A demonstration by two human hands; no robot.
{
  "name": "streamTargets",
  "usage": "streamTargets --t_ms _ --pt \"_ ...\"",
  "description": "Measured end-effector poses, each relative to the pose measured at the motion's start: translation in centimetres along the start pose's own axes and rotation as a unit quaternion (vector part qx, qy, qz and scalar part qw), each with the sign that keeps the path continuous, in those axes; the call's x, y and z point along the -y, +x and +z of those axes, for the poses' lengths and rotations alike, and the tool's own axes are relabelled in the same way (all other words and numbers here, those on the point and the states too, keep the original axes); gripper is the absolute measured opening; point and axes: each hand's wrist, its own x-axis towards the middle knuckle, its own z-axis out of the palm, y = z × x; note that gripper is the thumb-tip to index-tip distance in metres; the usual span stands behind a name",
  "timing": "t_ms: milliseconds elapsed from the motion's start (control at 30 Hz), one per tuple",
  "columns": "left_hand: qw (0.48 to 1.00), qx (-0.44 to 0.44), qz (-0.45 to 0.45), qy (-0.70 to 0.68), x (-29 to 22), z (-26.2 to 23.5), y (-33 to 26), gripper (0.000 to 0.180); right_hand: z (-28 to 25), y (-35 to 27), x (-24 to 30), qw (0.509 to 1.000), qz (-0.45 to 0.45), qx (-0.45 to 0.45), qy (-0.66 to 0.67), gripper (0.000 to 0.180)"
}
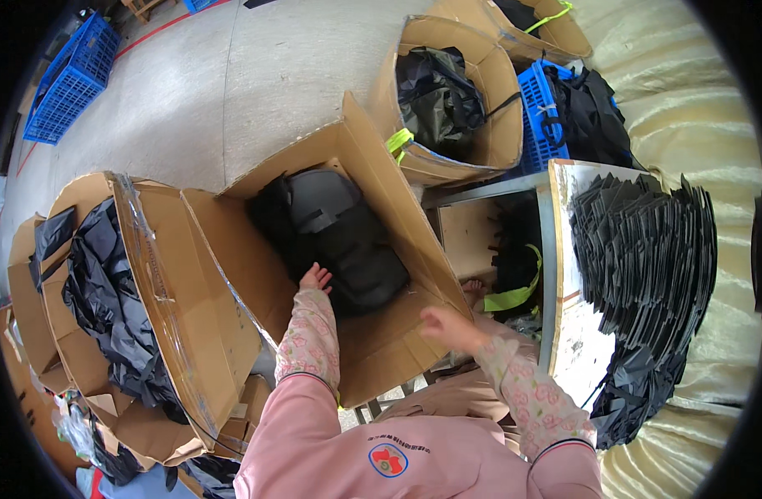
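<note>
An open cardboard box (381,179) stands in front of me, tilted in view. Black fabric pieces (360,262) lie in its bottom, one with a smooth rounded grey-black panel on top. My left hand (316,279) reaches into the box at the near side of the pieces, its fingers stretched out and nothing in them. Over the box's near right wall is my right hand (451,327), with its fingers curled in. The underside of that hand is hidden, so whether it holds anything does not show.
To the left, another carton (169,308) holds crumpled black fabric. A second open box (501,125) and a blue crate (535,104) with black material stand beyond. On the right, a white-topped table (576,328) bears stacked black flat pieces (647,249). Another blue crate (73,79) sits far left.
</note>
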Motion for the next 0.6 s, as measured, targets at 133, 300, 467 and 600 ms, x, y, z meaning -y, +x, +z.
streamTargets --t_ms 133,300,467,600 --pt "0.995 0.059 -0.001 0.085 2.0 1.7 -2.1 0.055 0.6 -7.9 -2.0 0.995 0.093 0.003 0.019 0.037" --pt "0.992 0.078 0.020 0.095 1.6 0.3 -2.5 0.045 -1.5 -14.6 0.8 0.981 0.072 -0.103 0.146 0.034" --pt "0.955 0.174 0.182 0.157 1.4 8.5 -8.2 0.018 -3.1 -24.0 -0.8 0.965 0.082 -0.234 0.091 0.035" --pt "0.867 0.367 0.195 0.274 4.4 17.0 -18.1 0.013 -0.5 -29.8 -6.2 0.918 0.080 -0.352 0.163 0.033"
